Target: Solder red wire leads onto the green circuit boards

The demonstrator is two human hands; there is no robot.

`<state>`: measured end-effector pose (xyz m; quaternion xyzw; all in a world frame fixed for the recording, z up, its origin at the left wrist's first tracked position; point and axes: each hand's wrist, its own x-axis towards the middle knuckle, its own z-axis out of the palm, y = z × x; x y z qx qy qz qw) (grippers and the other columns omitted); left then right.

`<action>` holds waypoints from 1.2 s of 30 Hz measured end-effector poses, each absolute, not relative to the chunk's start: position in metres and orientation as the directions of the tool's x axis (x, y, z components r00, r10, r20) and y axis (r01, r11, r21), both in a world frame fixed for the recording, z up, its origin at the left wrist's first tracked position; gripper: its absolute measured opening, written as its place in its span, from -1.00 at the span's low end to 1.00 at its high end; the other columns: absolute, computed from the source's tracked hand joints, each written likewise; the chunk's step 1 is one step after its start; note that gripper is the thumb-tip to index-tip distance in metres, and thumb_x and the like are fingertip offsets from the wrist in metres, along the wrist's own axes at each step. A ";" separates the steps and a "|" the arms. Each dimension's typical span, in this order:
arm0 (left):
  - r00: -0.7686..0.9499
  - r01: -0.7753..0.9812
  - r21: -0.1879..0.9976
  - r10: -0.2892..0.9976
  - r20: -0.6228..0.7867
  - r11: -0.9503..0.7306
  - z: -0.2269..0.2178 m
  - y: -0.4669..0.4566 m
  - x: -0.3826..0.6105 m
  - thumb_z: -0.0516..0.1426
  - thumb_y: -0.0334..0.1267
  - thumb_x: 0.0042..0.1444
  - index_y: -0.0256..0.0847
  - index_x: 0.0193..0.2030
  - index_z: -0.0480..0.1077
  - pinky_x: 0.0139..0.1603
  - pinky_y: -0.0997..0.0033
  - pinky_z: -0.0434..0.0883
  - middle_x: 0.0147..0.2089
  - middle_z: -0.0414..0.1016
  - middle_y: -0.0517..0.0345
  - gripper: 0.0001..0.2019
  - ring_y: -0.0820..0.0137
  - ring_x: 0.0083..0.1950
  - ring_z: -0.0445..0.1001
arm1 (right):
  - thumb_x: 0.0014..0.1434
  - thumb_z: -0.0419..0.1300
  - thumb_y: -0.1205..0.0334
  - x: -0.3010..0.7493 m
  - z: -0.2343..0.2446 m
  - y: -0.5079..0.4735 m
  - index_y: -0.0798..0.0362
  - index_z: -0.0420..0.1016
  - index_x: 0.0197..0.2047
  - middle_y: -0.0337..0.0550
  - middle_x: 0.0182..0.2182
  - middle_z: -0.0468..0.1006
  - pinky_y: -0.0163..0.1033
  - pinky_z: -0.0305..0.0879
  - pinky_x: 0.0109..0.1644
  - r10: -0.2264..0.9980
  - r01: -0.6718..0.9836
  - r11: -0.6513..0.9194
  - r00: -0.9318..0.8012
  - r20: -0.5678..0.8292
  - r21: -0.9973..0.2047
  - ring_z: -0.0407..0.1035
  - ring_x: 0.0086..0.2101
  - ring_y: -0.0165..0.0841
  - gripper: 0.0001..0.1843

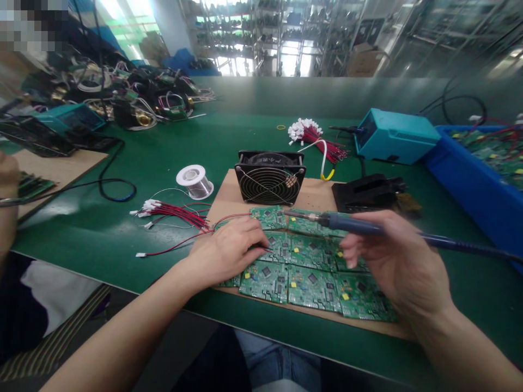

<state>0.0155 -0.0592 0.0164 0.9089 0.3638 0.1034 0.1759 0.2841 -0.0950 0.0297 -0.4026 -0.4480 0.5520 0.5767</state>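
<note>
My right hand [402,261] grips a soldering iron [355,223] whose tip points left, above the upper row of green circuit boards [312,280]. Over the left boards, my left hand [231,247] is closed in a pinch on a thin red-and-black wire lead [175,245]. Its white plug end trails out to the left on the table, and its other end shows just past my fingertips at a board in the middle row. The boards lie in rows on a brown board [223,198]. Part of the left boards is hidden under my left hand.
A black fan [270,179] stands behind the boards. Left of it are a solder spool [195,182] and a bundle of leads [175,213]. At right are an iron stand [363,193], a teal soldering station [396,136] and a blue bin [474,185]. Another person's arm [7,196] shows far left.
</note>
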 end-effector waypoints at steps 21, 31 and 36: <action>0.645 0.632 0.501 0.759 0.082 -0.591 0.010 -0.056 0.021 -0.01 -0.36 0.33 -0.20 -0.11 0.37 0.05 0.23 0.39 -0.14 0.47 0.11 -0.86 0.34 -0.06 0.44 | 0.25 0.18 0.10 0.285 0.030 -0.097 0.04 0.57 -0.24 -0.11 -0.50 0.63 -0.25 0.44 -0.55 0.998 -0.300 0.052 -0.013 0.058 -0.953 0.49 -0.56 -0.30 -0.79; 0.711 0.605 0.468 0.702 0.046 -0.644 0.012 -0.051 0.024 0.11 -0.37 0.24 -0.22 -0.29 0.40 -0.07 0.27 0.38 -0.29 0.45 0.15 -0.92 0.32 -0.18 0.41 | 0.25 0.19 0.11 0.283 0.031 -0.095 0.09 0.55 -0.25 -0.09 -0.50 0.63 -0.28 0.45 -0.54 0.997 -0.297 0.068 -0.019 0.077 -0.952 0.49 -0.56 -0.33 -0.78; 0.655 0.618 0.478 0.745 0.126 -0.624 0.020 -0.053 0.017 0.03 -0.32 0.30 -0.22 -0.27 0.36 -0.07 0.28 0.37 -0.24 0.44 0.12 -0.87 0.32 -0.15 0.41 | 0.24 0.19 0.08 0.285 0.030 -0.096 0.05 0.56 -0.25 -0.10 -0.49 0.64 -0.29 0.46 -0.54 0.997 -0.299 0.055 -0.027 0.066 -0.953 0.49 -0.56 -0.33 -0.78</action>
